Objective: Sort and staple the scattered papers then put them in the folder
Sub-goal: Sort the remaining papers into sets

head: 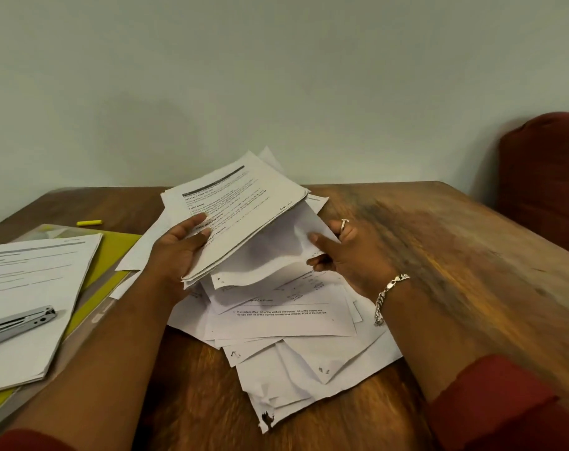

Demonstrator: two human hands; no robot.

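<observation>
Red sleeves frame the bottom of my view, and just past them the loose sheets sprawl over the wooden table, some creased, one torn and stained at a near corner. My left hand grips a lifted bundle of printed pages by its near edge, thumb on top; my right hand pinches a blank sheet sagging beneath it. Paper this light and limp will slide and fan, I judge, so I should hold near a corner and square the edges. To the left, a sorted stack lies on the yellow folder with the stapler resting on it.
</observation>
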